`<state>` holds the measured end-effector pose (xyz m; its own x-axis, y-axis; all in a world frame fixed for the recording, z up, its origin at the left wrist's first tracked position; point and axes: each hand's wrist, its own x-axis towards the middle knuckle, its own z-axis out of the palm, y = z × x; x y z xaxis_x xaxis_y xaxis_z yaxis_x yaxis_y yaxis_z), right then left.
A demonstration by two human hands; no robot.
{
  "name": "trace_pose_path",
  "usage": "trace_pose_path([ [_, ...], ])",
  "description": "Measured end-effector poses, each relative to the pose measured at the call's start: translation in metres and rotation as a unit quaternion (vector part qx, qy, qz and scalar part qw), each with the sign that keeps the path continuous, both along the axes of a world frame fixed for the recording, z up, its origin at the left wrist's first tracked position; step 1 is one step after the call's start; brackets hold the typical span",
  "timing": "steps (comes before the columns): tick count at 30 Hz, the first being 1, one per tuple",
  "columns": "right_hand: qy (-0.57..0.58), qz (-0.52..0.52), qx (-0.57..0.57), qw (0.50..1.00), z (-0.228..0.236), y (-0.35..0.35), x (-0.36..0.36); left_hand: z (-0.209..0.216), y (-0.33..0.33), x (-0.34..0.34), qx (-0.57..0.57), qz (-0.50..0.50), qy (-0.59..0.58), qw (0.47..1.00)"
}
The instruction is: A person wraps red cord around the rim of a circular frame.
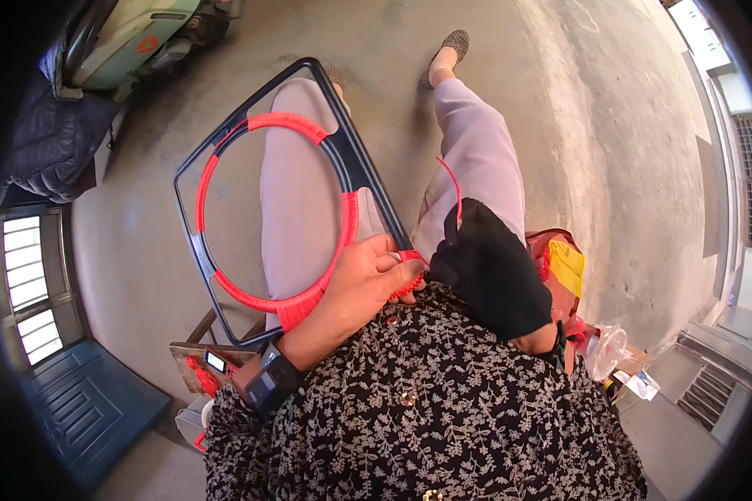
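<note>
A black frame [361, 167] with a round ring inside stands tilted over my lap. Red cord wrapping [351, 221] covers several stretches of the ring. My left hand [363, 280] is closed on the frame's near right edge, its thumb and fingers beside a red wrapped patch and a small bunch of red cord [406, 288]. Just to the right, my right hand [489, 267], in a black glove, is closed on a red cord [455, 184]. The cord's loose end sticks up above the glove; the fingertips are hidden.
Below the frame's left part is a wooden stool [188, 367] with a phone [215, 361] and red scraps. A red and yellow bag [564, 267] and clear plastic [607, 351] lie by my right side. A scooter [134, 42] stands at far left, a dark jacket [54, 138] near it.
</note>
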<state>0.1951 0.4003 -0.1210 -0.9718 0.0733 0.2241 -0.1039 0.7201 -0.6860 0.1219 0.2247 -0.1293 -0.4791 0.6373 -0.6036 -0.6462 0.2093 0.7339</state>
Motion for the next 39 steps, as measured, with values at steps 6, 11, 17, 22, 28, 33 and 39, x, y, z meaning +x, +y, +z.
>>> trace_pose_path([
  [6, -0.153, -0.011, -0.544, 0.825, -0.009, 0.021, -0.004, -0.004, -0.002, -0.002, 0.008, -0.029, 0.018, 0.999],
  [11, -0.3, -0.14, -0.502, 0.799, -0.025, 0.021, -0.023, -0.002, -0.001, 0.004, 0.043, 0.022, 0.029, 0.998],
  [17, -0.3, 0.135, -0.277, 0.903, -0.024, 0.026, -0.034, -0.01, -0.001, 0.009, -0.031, -0.049, 0.192, 0.98],
  [22, -0.252, 0.157, -0.272, 0.915, -0.02, 0.031, -0.037, -0.017, -0.002, 0.014, -0.058, -0.008, 0.272, 0.96],
  [28, -0.271, 0.114, -0.505, 0.812, -0.022, 0.034, -0.023, -0.013, 0.0, 0.017, -0.03, 0.059, 0.283, 0.957],
  [33, -0.294, 0.124, -0.493, 0.809, -0.008, 0.029, -0.034, -0.01, -0.001, 0.02, 0.031, 0.13, 0.192, 0.972],
  [39, -0.197, 0.116, -0.275, 0.934, -0.009, 0.01, -0.035, -0.004, -0.003, 0.02, 0.028, 0.108, 0.21, 0.971],
])
